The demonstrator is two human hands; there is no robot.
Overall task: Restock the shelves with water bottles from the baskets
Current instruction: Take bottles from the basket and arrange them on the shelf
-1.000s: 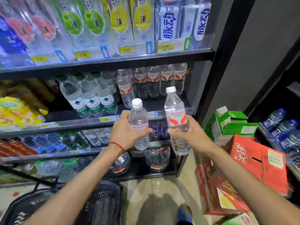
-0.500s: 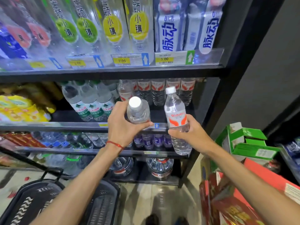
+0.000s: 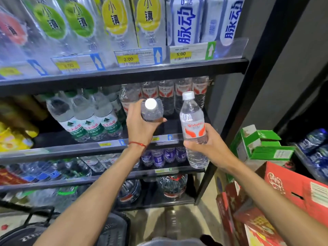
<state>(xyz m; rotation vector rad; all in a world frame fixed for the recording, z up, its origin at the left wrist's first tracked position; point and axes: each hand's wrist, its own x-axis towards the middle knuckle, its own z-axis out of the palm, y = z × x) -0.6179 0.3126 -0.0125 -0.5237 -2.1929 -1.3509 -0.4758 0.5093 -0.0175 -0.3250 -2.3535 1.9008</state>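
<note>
My left hand (image 3: 142,126) grips a clear water bottle (image 3: 152,110) with a white cap, tilted so the cap faces me, over the front of the second shelf (image 3: 159,138). Just to its right my right hand (image 3: 202,144) holds a second water bottle (image 3: 193,128) upright by its lower half; it has a red-and-white label. Behind both, a row of matching red-label bottles (image 3: 182,94) stands at the back right of that shelf. A black basket (image 3: 113,229) sits on the floor below my left arm.
Green-label bottles (image 3: 88,119) fill the shelf's left part. Tall bottles and price tags (image 3: 138,58) line the shelf above. Purple-label bottles (image 3: 159,157) stand one shelf down, large jugs (image 3: 174,185) below. Red cartons (image 3: 292,189) and a green box (image 3: 260,144) are stacked at the right.
My left hand has pushed its bottle up and forward over the second shelf's edge, tilting it. The right hand's bottle stays upright in front of the shelf edge. The view has moved closer to the shelf.
</note>
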